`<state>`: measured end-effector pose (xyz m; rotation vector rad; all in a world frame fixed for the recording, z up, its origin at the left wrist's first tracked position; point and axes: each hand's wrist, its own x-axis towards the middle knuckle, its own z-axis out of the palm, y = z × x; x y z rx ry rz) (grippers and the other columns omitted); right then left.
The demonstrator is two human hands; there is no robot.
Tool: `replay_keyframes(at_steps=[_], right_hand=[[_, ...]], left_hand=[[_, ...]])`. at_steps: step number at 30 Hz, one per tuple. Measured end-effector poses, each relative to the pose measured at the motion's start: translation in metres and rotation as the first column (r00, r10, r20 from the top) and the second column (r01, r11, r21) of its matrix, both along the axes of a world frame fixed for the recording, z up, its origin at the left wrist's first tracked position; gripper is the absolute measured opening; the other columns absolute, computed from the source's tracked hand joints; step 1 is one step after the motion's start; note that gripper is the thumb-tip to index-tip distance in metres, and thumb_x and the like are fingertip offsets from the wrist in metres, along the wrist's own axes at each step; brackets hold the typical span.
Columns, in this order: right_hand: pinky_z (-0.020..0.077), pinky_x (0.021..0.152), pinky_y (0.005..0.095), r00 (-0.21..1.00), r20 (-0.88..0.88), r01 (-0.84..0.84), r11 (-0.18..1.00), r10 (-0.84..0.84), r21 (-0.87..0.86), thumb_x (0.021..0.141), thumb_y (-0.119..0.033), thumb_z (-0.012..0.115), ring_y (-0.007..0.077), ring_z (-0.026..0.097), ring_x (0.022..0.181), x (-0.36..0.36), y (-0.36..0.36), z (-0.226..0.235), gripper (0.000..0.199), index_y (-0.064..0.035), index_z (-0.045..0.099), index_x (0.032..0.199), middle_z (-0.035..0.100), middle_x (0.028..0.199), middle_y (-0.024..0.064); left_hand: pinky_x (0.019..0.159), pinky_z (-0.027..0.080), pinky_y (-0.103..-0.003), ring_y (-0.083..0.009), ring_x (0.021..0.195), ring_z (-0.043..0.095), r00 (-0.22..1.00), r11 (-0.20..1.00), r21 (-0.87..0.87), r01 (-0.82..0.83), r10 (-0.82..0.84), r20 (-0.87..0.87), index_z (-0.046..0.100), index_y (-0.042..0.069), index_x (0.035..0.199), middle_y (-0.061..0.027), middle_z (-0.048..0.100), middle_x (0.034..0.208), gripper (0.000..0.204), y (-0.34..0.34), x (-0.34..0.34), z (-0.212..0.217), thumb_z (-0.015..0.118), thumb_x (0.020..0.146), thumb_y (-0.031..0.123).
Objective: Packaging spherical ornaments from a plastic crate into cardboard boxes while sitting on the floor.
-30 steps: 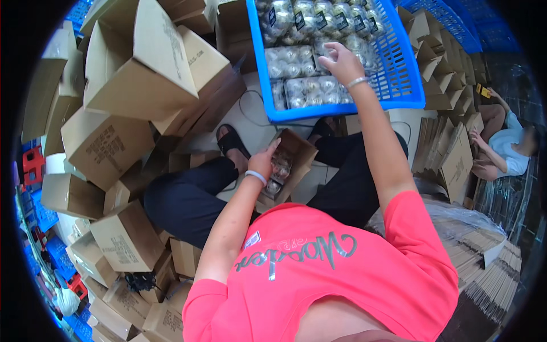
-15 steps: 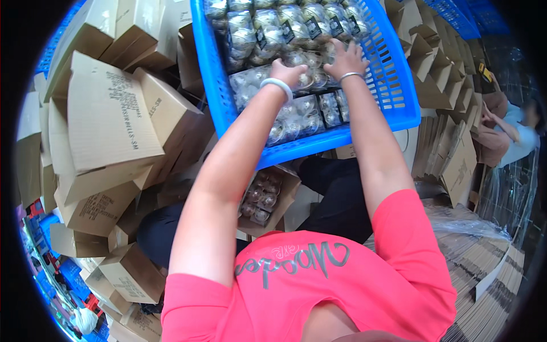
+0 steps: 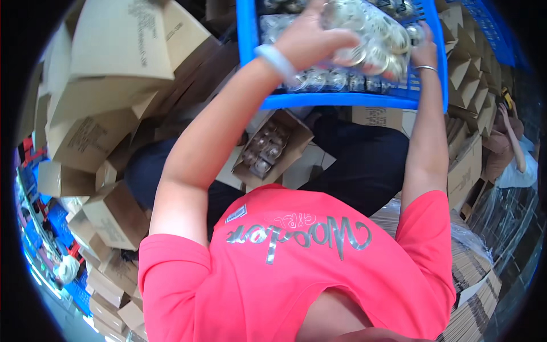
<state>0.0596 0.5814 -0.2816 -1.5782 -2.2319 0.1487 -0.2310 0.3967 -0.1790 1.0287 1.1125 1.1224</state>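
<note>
A clear plastic pack of shiny pale-gold balls (image 3: pixel 370 37) is raised over a blue plastic crate (image 3: pixel 353 101), slightly blurred. My left hand (image 3: pixel 316 39) is closed on its left end, the thumb lying across the near side. At the pack's right end is my right hand (image 3: pixel 424 52), its fingers bent around the end and partly hidden. More clear packs of silvery balls (image 3: pixel 336 81) lie in the crate underneath. Between my legs stands an open cardboard carton (image 3: pixel 293 147) with similar packed balls (image 3: pixel 266 149) inside.
Open cardboard boxes (image 3: pixel 117 43) are heaped on the left. Opened cartons (image 3: pixel 470 62) line the right, above flattened cardboard stacks (image 3: pixel 473 302) with plastic film. Another person (image 3: pixel 515 151) sits at the far right.
Both hands have lifted a pack of balls up from the crate's contents, and my right hand has moved right. The crate and the carton sit higher in the view.
</note>
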Motion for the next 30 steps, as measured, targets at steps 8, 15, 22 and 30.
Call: replay_keyframes(at_steps=[8,15,22,30], right_hand=[[0.0459,0.083,0.0302,0.454,-0.891,-0.311,0.939,0.011,-0.147,0.065,0.001,0.065,0.0218,0.054,0.099,-0.055,-0.152,0.153,0.081,-0.0020,0.020,0.133,0.052,0.110,0.0162],[0.0446,0.082,0.0275,0.529,-0.847,-0.609,0.675,-0.046,-0.417,0.057,0.004,0.061,0.0173,0.054,0.097,-0.090,-0.279,0.137,0.077,-0.0005,0.034,0.129,0.054,0.108,0.0092],[0.0424,0.079,0.0348,0.850,-0.206,-0.505,0.861,0.484,-0.061,0.055,-0.003,0.063,0.0290,0.052,0.089,-0.138,-0.357,0.075,0.064,-0.0123,0.049,0.117,0.052,0.092,0.0115],[0.0409,0.081,0.0385,0.884,-0.178,-0.453,0.886,0.431,-0.103,0.057,-0.008,0.070,0.0303,0.051,0.092,-0.151,-0.356,0.003,0.062,-0.0127,0.048,0.115,0.053,0.099,0.0114]], left_hand=[[0.094,0.035,-0.031,-0.0197,0.112,0.042,0.989,0.924,-0.355,-0.139,0.150,0.005,0.024,0.005,0.129,-0.0128,0.039,0.121,0.078,-0.247,-0.048,0.000,0.068,0.064,0.006],[0.089,0.038,-0.033,-0.0258,0.105,0.045,0.799,0.709,-0.374,-0.598,0.563,-0.210,0.022,0.001,0.125,-0.0201,0.041,0.115,0.080,-0.298,0.007,-0.136,0.072,0.064,0.018],[0.067,0.048,-0.034,-0.0263,0.072,0.059,0.752,0.710,-0.291,-0.641,0.505,-0.423,0.024,0.002,0.124,-0.0170,0.057,0.088,0.075,-0.274,0.026,-0.153,0.070,0.068,0.020],[0.072,0.049,-0.035,-0.0261,0.080,0.059,0.743,0.854,-0.335,-0.399,0.088,-0.663,0.042,0.000,0.113,-0.0141,0.058,0.087,0.048,-0.272,0.026,-0.206,0.063,0.071,0.009]])
